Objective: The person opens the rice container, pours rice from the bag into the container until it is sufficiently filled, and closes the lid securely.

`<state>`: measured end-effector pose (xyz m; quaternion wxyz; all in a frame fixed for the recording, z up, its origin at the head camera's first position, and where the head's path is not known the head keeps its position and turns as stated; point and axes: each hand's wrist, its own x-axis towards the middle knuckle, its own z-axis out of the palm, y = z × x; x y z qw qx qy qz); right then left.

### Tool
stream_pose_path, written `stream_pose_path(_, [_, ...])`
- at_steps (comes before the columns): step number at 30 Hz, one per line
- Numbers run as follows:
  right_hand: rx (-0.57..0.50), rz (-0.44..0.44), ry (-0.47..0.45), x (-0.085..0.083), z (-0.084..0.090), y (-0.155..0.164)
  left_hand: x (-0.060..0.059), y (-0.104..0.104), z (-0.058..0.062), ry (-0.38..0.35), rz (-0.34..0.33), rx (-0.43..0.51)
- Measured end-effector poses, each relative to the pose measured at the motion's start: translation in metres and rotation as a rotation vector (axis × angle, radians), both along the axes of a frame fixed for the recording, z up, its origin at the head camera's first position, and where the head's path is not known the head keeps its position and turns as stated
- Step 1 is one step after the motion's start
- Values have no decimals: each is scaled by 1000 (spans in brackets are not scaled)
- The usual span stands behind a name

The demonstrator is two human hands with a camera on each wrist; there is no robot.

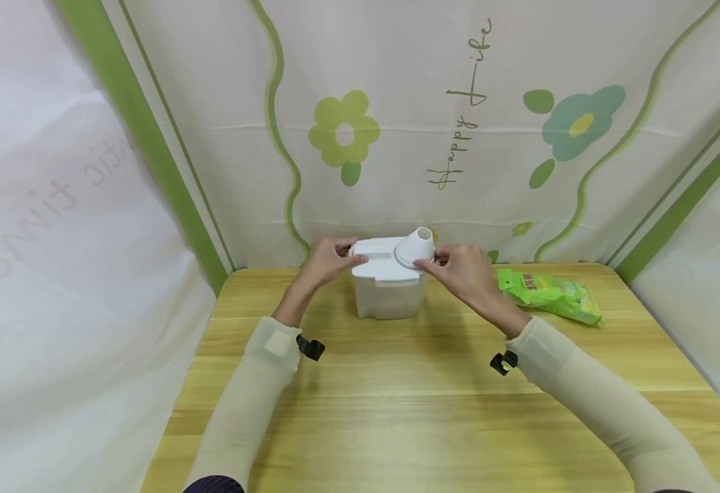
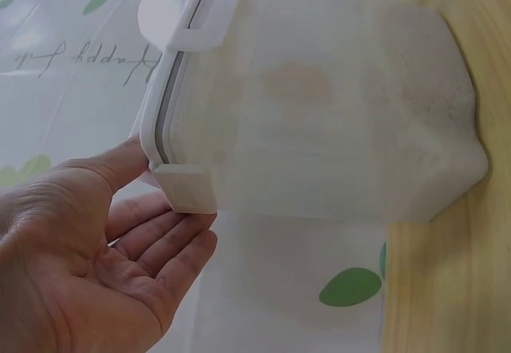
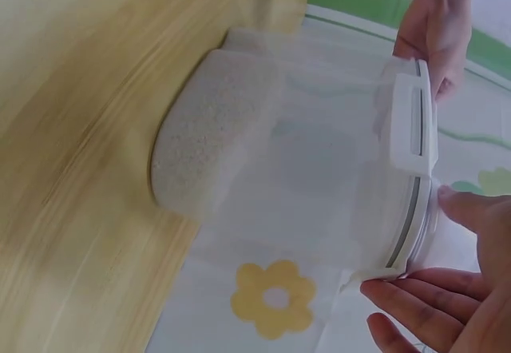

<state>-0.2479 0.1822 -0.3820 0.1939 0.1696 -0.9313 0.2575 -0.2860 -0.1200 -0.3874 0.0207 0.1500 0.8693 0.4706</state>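
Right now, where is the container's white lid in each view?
Head: lid tops the container at table's far middle, between left hand and right hand.
Left wrist: lid runs upper left, hand below it.
Right wrist: lid runs down the right side, hand at lower right.
Shared landmark: the lid's side latch.

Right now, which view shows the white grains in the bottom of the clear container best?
The right wrist view: the container is seen side-on, and the white grains at its bottom are sharp. The left wrist view shows the grains only as a hazy layer through the wall. From the head view, the lid covers them.
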Motion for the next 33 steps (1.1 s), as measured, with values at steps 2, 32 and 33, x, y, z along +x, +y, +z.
stream_pose_path(2, [3, -2, 1, 3, 0, 0, -2, 0, 0, -4, -1, 3])
stream_pose_path(32, [-112, 271, -342, -16, -4, 45, 8, -4, 3, 205, -182, -224])
stream_pose_path(33, [-112, 284, -345, -17, -5, 46, 9, -4, 4, 212, -192, -227])
